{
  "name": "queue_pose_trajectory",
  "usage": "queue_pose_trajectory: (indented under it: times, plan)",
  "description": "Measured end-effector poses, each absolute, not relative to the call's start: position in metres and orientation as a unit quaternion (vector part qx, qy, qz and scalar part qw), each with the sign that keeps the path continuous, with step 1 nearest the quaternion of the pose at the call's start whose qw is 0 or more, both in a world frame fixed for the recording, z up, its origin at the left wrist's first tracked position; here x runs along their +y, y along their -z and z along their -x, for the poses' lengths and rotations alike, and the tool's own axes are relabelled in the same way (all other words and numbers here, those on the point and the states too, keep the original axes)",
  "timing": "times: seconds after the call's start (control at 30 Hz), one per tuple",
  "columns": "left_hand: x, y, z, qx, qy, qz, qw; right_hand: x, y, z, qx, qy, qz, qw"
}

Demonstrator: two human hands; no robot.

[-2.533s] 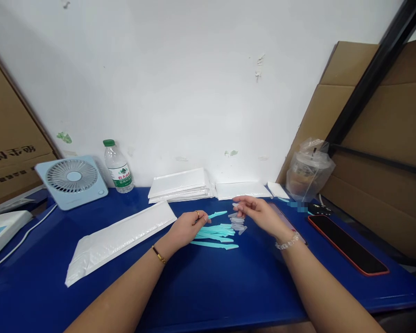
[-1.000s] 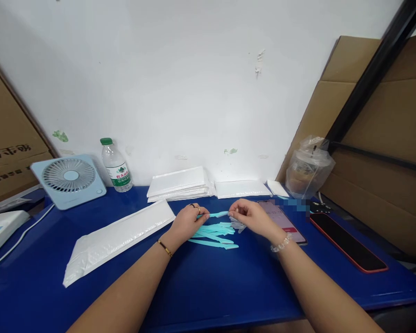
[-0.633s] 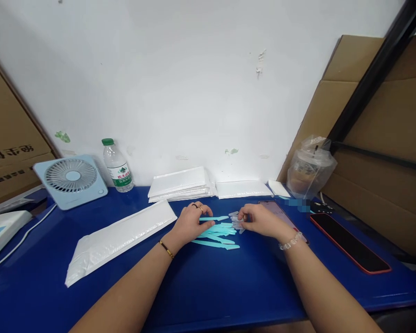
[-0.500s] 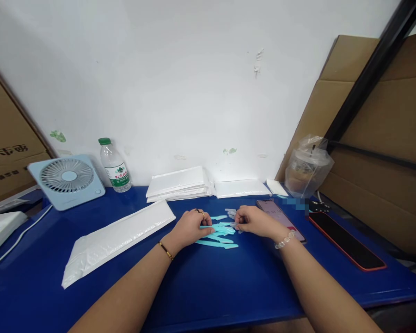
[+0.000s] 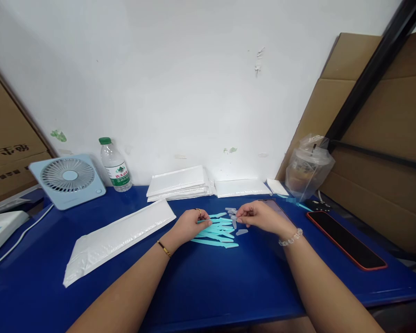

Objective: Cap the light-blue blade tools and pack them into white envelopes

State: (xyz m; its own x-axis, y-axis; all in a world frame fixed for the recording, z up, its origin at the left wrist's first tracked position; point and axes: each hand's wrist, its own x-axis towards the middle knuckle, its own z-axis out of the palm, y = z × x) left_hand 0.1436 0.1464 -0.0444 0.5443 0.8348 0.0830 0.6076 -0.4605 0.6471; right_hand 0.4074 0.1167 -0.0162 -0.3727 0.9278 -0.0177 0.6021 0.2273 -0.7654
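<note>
Several turquoise eyebrow razors (image 5: 219,238) lie fanned out on the blue table, their blade ends to the right. At their left ends, my left hand (image 5: 190,225) is closed, thumb and fingers pinching a turquoise razor by its handle. Small translucent blade caps (image 5: 241,231) are scattered just right of the razors. My right hand (image 5: 260,216) is over these caps with thumb and fingertips drawn together. Whatever may be between those fingertips is too small to make out. Part of a phone (image 5: 275,208) shows behind the right hand.
A white padded mailer (image 5: 121,240) lies at left, with more stacked mailers (image 5: 178,182) against the wall. The fan (image 5: 68,180) and water bottle (image 5: 115,164) stand back left. At right are a bagged drink cup (image 5: 308,166) and a red-edged phone (image 5: 346,240).
The razors are more spread out beside my left hand, which has shifted slightly left. My right hand has moved a little right, and a translucent cap now lies in view below it.
</note>
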Motion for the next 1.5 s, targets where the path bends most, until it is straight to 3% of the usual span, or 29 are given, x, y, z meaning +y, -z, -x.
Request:
queue_pose_trajectory:
  times: [0.73,0.9,1.1,1.5]
  plan:
    - [0.145,0.041,-0.148,0.413,-0.22,-0.836,0.287,0.113,0.016,-0.385,-0.75,-0.369,0.483,0.261]
    - [0.149,0.04,-0.148,0.458,-0.224,-0.828,0.235,0.116,0.017,-0.387,-0.746,-0.249,0.541,0.298]
    - [0.148,0.034,-0.146,0.476,-0.216,-0.842,0.134,0.116,0.026,-0.389,-0.783,-0.183,0.552,0.221]
    - [0.139,0.031,-0.155,0.469,-0.133,-0.858,0.166,0.123,0.036,-0.383,-0.787,-0.054,0.6,0.131]
